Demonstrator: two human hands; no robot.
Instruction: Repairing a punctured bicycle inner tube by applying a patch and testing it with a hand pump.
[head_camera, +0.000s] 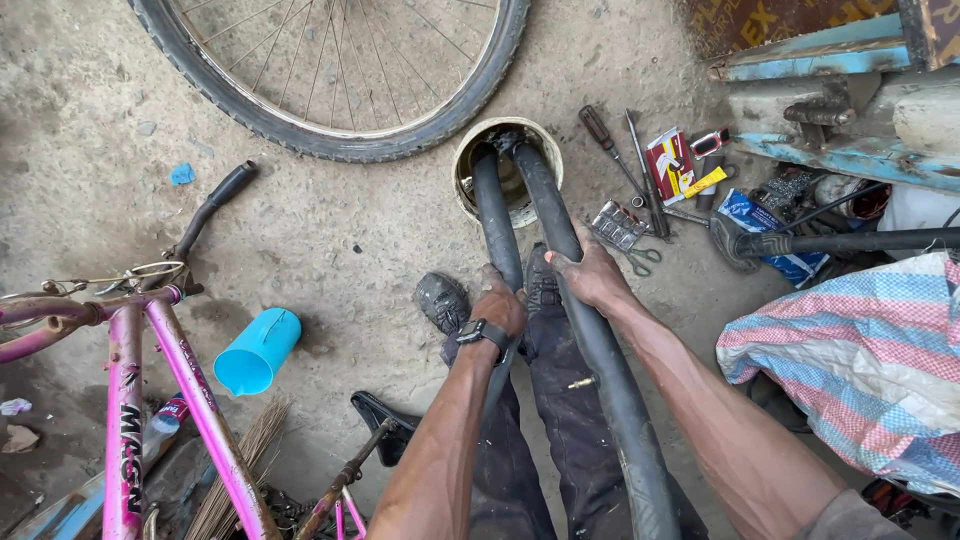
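Hands, left (498, 305) and right (592, 275), clench inner tube (600, 350), its loop hidden inside bucket (470, 150)

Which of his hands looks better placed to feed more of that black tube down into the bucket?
Probably the right hand: it grips the inner tube nearer the bucket. The left hand holds the other strand, farther back.

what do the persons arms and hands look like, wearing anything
Both forearms are bare, with no gloves on either hand. The left hand has a dark smartwatch on a black strap at the wrist. The right hand wears nothing; both look grimy.
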